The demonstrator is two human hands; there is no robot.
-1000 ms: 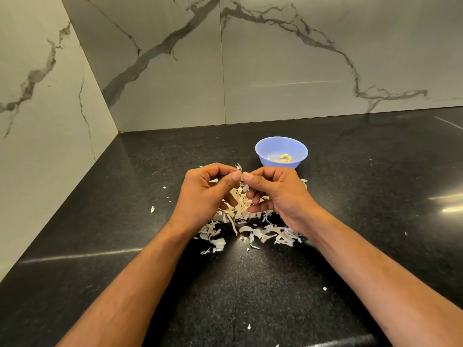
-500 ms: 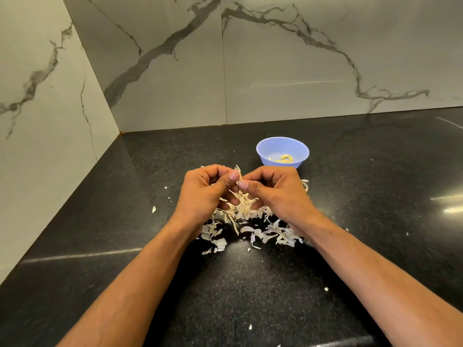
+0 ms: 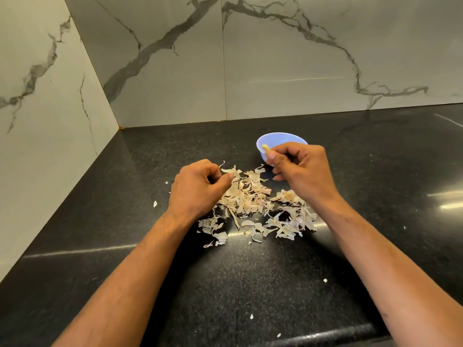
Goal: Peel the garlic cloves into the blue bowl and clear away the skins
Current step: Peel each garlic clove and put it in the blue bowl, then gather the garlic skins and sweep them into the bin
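A small blue bowl [image 3: 275,139] stands on the black counter, partly hidden behind my right hand [image 3: 300,169]. That hand pinches a pale peeled garlic clove [image 3: 265,147] between thumb and forefinger, right at the bowl's near rim. My left hand [image 3: 198,189] rests lower and to the left, fingers curled and pinching a piece of papery skin at the edge of the skin pile [image 3: 250,204]. The dry skins lie spread between my two wrists. What lies in the bowl is hidden.
The black granite counter [image 3: 125,196] runs to marble walls at the left and back, meeting in a corner [image 3: 121,126]. A few stray skin flecks [image 3: 155,203] lie apart from the pile. The counter's front edge [image 3: 325,336] shows at the bottom.
My hands have separated. The right hand moved up and right to the bowl with a peeled clove; the left hand dropped toward the skin pile holding a skin.
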